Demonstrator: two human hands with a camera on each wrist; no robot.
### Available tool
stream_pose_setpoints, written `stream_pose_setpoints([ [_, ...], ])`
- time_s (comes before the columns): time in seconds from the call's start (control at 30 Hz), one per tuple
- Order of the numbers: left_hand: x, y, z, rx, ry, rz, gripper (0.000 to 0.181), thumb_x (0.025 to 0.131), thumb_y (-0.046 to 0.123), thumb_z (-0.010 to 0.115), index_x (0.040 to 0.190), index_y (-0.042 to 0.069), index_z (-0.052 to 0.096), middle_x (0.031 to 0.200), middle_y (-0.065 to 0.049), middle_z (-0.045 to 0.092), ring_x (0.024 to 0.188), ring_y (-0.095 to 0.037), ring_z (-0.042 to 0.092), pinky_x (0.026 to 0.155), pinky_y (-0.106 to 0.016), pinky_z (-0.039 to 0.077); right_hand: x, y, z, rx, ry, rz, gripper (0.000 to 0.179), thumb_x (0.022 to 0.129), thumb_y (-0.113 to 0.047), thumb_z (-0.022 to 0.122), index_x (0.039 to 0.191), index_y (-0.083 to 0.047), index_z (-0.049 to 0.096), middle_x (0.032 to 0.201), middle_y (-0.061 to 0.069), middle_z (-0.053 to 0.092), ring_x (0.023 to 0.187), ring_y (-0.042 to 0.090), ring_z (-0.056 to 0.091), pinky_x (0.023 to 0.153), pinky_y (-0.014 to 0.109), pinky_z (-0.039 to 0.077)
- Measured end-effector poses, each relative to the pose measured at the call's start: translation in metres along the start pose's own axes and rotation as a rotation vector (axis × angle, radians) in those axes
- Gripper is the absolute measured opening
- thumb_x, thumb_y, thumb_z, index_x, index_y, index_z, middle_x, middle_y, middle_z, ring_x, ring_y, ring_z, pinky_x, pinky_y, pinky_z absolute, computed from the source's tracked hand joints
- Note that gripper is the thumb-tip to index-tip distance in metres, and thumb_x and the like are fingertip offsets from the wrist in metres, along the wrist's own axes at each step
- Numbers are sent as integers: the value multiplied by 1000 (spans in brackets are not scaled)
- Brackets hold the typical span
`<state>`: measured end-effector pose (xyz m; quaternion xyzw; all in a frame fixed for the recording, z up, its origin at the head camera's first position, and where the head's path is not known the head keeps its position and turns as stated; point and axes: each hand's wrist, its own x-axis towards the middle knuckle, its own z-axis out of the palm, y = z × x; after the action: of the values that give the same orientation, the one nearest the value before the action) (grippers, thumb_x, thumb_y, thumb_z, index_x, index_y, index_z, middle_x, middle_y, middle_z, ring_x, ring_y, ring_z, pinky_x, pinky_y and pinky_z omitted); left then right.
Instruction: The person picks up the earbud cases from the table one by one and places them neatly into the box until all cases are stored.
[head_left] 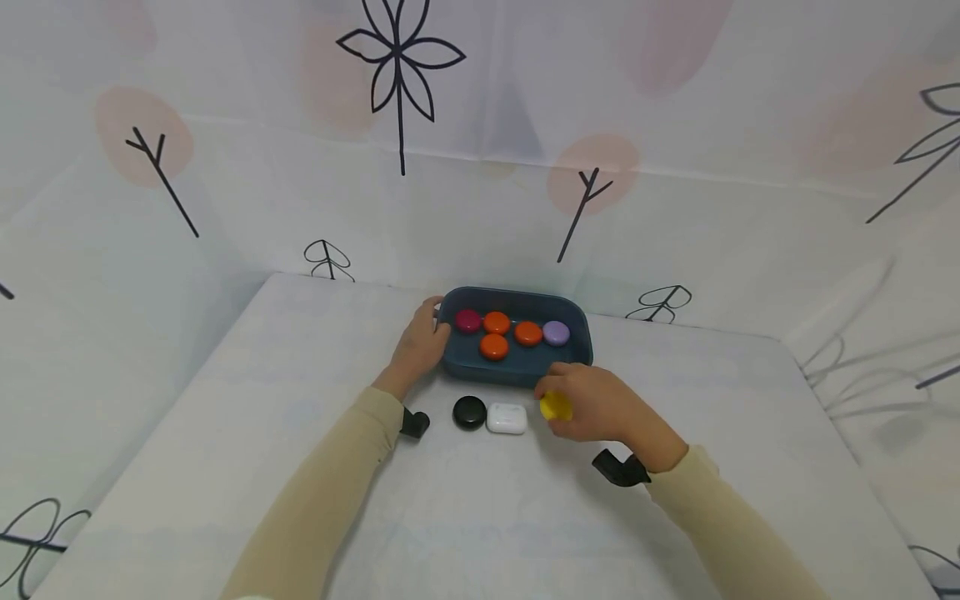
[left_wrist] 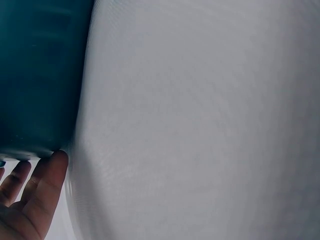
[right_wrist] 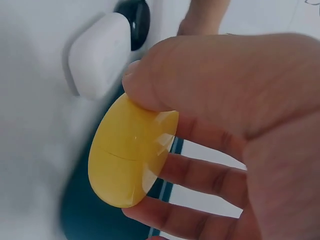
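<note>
A dark blue tray (head_left: 517, 372) stands near the back wall. Inside it lie glossy round discs: a dark red disc (head_left: 468, 321), several orange discs (head_left: 528, 334) and a lilac disc (head_left: 556, 333). My left hand (head_left: 420, 342) touches the tray's left end, its fairly straight fingers (left_wrist: 47, 187) meeting the tray's edge. Just in front of the tray's right corner, my right hand (head_left: 592, 404) pinches a yellow round disc (right_wrist: 125, 155) between thumb and fingers. A fine seam line crosses its glossy face.
Before the tray, a black round disc (head_left: 469, 412) sits beside a white rounded case (head_left: 506, 418), left of my right hand. All stand on a white-covered table (head_left: 465, 517). Pale cloth walls (head_left: 480, 217) with plant drawings enclose the back and sides.
</note>
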<state>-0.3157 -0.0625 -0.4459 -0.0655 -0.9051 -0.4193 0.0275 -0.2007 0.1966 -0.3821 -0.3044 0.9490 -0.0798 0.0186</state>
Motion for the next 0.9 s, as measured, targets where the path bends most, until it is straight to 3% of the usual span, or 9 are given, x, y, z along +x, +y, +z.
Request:
stream_pose_setpoints([
  [0.33,1,-2,1,7,6,21,53,83,24,36,135,15,27,124,-9,45,111,-22,46,94,-40,37,1,-2,12,-13,-31,-18,32,65,-28,70,96,-21,63,88,-9,53,73,8,46,64,24,43],
  [0.9,3,-4,2,14,6,20,54,83,25,36,135,16,27,125,-8,44,112,-21,46,95,-39,36,9,-3,32,-114,-52,65,34,65,-32,72,96,-21,64,83,-6,53,69,10,45,62,23,42],
])
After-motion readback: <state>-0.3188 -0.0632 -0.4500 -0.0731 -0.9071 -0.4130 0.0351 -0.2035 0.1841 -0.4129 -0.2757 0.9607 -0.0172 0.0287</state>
